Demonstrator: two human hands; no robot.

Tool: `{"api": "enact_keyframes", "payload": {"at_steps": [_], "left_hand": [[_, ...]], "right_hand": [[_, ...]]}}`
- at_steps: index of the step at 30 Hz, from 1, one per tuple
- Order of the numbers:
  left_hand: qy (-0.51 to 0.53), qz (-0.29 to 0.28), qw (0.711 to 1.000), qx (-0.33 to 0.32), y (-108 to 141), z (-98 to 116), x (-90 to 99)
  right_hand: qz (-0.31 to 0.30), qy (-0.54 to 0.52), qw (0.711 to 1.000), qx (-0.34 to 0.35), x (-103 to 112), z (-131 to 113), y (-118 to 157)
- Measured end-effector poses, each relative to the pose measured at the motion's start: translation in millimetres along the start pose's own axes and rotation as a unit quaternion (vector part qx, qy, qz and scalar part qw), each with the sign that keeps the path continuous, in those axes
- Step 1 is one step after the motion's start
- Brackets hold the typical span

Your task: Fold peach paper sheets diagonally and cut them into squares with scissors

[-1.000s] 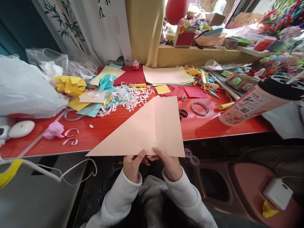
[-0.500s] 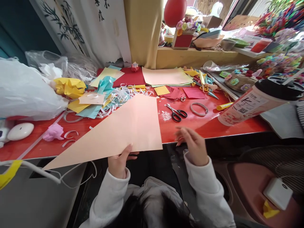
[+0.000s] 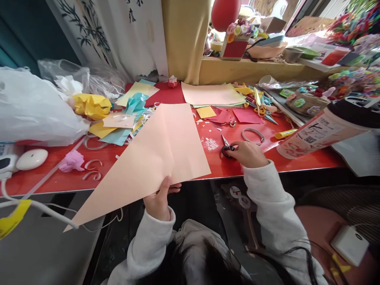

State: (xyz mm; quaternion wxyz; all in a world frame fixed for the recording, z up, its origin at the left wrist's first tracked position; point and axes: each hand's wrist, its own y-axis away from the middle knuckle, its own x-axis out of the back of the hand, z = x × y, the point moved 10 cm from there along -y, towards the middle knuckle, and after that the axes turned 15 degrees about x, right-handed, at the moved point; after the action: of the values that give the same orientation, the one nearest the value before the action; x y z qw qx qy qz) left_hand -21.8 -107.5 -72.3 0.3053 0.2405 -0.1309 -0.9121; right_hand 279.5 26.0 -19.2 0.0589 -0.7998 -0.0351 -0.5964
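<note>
My left hand (image 3: 160, 198) pinches the near edge of a large folded peach sheet of paper (image 3: 148, 154), thumb on top and fingers beneath. The paper slants over the table's front edge, and its long pointed corner hangs out to the left. On the right, my right hand (image 3: 247, 153) has its fingers closed on the black handles of a pair of scissors (image 3: 228, 149). The blades point away from me, and the fingers partly cover the handles. A pale ring-shaped band (image 3: 253, 135) lies just beyond that hand.
A cup with a black lid (image 3: 320, 128) leans at the right beside a yellow tube (image 3: 285, 133). White plastic bag (image 3: 38, 107), crumpled yellow paper (image 3: 92, 106) and a pink paper lump (image 3: 72, 161) occupy the left. Stacked peach sheets (image 3: 212, 94) lie at the back of the red table (image 3: 219, 170).
My right hand has moved forward from the table's front edge and closed on the scissors. The peach paper, still in my left hand, has tilted, its right corner rising a little. The camera view has shifted slightly.
</note>
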Motion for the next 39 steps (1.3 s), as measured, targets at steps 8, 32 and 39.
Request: {"api": "enact_keyframes", "payload": {"at_steps": [8, 32, 39], "left_hand": [[0.018, -0.034, 0.999, -0.021, -6.8, 4.3, -24.2], [-0.061, -0.056, 0.994, -0.070, 17.5, -4.7, -33.2], [-0.084, -0.100, 0.990, -0.044, 16.9, -15.5, -45.2]], "right_hand": [[0.042, -0.666, 0.740, 0.083, -28.9, -45.1, 81.1], [-0.077, -0.725, 0.680, 0.077, -95.9, -141.3, 130.8], [-0.037, -0.728, 0.682, 0.064, -102.0, -129.1, 126.6]]}}
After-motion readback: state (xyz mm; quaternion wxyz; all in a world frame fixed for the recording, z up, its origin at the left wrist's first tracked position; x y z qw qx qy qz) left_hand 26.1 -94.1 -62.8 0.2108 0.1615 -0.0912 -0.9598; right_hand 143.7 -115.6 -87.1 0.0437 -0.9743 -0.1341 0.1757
